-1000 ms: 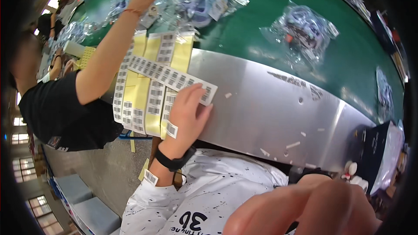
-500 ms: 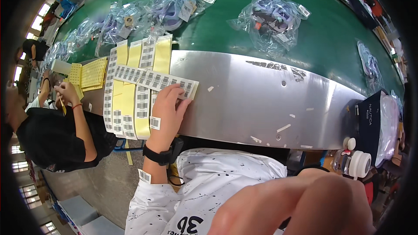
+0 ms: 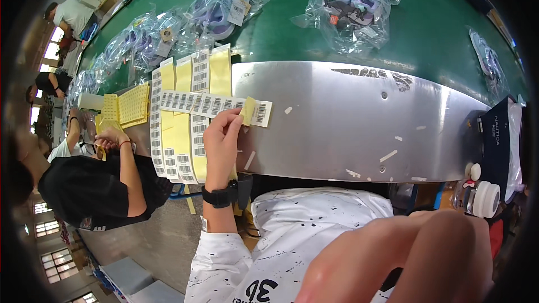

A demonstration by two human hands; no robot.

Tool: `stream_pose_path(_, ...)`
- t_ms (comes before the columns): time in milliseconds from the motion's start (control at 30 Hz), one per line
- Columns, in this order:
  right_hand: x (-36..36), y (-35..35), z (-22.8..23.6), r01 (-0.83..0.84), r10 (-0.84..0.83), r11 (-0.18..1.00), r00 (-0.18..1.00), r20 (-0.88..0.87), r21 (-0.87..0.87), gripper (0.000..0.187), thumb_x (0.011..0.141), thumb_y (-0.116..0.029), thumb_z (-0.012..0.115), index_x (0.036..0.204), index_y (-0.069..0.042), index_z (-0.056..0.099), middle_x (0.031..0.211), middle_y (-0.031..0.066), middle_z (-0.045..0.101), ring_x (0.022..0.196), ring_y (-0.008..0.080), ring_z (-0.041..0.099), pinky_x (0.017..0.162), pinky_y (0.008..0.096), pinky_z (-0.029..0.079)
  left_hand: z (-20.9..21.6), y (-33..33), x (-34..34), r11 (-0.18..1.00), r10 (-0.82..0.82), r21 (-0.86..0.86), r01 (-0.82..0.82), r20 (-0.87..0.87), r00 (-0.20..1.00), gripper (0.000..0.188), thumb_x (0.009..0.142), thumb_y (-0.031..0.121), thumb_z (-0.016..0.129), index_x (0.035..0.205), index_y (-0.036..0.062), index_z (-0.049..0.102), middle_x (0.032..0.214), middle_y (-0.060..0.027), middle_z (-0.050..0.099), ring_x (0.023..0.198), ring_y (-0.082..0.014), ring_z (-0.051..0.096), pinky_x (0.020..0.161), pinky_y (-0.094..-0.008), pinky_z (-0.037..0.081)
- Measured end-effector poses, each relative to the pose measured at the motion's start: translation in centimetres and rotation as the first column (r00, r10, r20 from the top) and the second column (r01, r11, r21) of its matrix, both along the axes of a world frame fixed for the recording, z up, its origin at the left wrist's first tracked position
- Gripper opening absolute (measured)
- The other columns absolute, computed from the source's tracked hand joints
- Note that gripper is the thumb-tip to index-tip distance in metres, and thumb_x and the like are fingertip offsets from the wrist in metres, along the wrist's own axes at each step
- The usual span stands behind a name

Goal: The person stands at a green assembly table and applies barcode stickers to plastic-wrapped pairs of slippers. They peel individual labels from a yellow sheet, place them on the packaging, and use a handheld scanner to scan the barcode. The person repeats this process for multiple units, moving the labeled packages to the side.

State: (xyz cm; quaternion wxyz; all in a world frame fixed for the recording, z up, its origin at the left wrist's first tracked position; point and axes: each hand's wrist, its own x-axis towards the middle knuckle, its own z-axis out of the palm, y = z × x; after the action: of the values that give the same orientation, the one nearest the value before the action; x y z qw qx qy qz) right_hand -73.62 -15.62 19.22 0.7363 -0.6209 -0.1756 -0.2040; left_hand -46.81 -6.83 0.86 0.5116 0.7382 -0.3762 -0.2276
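My left hand (image 3: 222, 140), with a black band (image 3: 218, 197) on its wrist, pinches a small yellow flap of paper (image 3: 247, 110) between thumb and fingertips. The flap stands up over the right part of a white barcode label strip (image 3: 210, 105). This strip lies crosswise over several upright sheets of barcode labels (image 3: 199, 73) with yellow backing (image 3: 222, 70). Another barcode label (image 3: 204, 223) clings near my left cuff. Blurred skin of my right arm or hand (image 3: 393, 252) fills the lower right, close to the camera, and its fingers cannot be made out.
Bagged lilac shoes (image 3: 216, 11) lie on the green surface (image 3: 281, 28), another bag (image 3: 353, 11) right of them. Paper scraps dot the metal plate (image 3: 337, 118). At right stand a clear jar (image 3: 483, 197) and dark blue box (image 3: 497, 140). A co-worker in black (image 3: 95, 191) handles yellow sheets (image 3: 135, 104).
My left hand has turned and now pinches up a yellow flap where it had rested on the strip. The whole view has shifted slightly, and the co-worker's hands have moved down.
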Motion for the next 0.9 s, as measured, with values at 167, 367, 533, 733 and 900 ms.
stream_pose_path(167, 0.9, -0.2, -0.3, -0.022, 0.021, 0.999, 1.000, 0.013, 0.048, 0.032, 0.097, -0.026, 0.047, 0.100, 0.002, 0.061, 0.101, 0.0156, 0.060, 0.091, 0.0241, 0.059, 0.086, 0.0373, 0.049, 0.0, -0.1, 0.1, 0.999, -0.007, -0.033, 0.000, -0.231, 0.973, 0.017, 0.092, 0.008, 0.058, 0.089, -0.0071, 0.064, 0.109, -0.0097, 0.065, 0.080, -0.0100, 0.056, 0.071, -0.0229, 0.045)
stream_pose_path(367, 2.9, -1.7, -1.6, 0.085, -0.078, 0.948, 0.996, -0.037, 0.305, 0.030, 0.098, -0.025, 0.047, 0.101, 0.002, 0.060, 0.100, 0.0135, 0.061, 0.091, 0.0221, 0.060, 0.086, 0.0359, 0.049, 0.3, 0.5, 0.3, 0.998, 0.021, -0.054, -0.041, -0.333, 0.943, 0.017, 0.093, 0.010, 0.058, 0.090, -0.0048, 0.065, 0.107, -0.0067, 0.064, 0.071, -0.0055, 0.052, 0.065, -0.0196, 0.043)
stream_pose_path(533, 5.2, -4.9, -9.4, 0.418, -0.194, 0.630, 0.901, -0.389, 0.654, 0.028, 0.098, -0.024, 0.047, 0.102, 0.001, 0.059, 0.099, 0.0117, 0.062, 0.090, 0.0205, 0.060, 0.086, 0.0348, 0.049, 1.2, 0.3, -0.3, 0.997, 0.054, -0.032, -0.069, -0.352, 0.935, 0.016, 0.093, 0.011, 0.058, 0.094, -0.0039, 0.065, 0.086, -0.0014, 0.063, 0.065, -0.0032, 0.049, 0.060, -0.0187, 0.041)
stream_pose_path(733, 7.7, -4.6, -15.8, 0.498, -0.055, 0.536, 0.827, -0.560, 0.682, 0.024, 0.095, -0.016, 0.055, 0.111, 0.002, 0.058, 0.110, 0.0127, 0.061, 0.103, 0.0213, 0.059, 0.094, 0.0348, 0.047, 1.1, 0.4, -0.2, 0.992, 0.052, -0.086, -0.089, -0.357, 0.933, 0.016, 0.093, 0.011, 0.060, 0.089, -0.0042, 0.064, 0.100, -0.0064, 0.065, 0.071, -0.0046, 0.051, 0.064, -0.0191, 0.042)
stream_pose_path(900, 9.6, -3.5, -16.2, 0.470, 0.039, 0.587, 0.797, -0.603, 0.659, 0.031, 0.094, -0.015, 0.056, 0.119, 0.003, 0.054, 0.121, 0.0129, 0.056, 0.113, 0.0210, 0.055, 0.100, 0.0335, 0.043, 1.0, 0.7, 0.1, 0.995, 0.064, -0.040, -0.087, -0.402, 0.913, 0.017, 0.092, 0.011, 0.061, 0.085, -0.0042, 0.063, 0.107, -0.0083, 0.064, 0.075, -0.0057, 0.054, 0.067, -0.0193, 0.044)
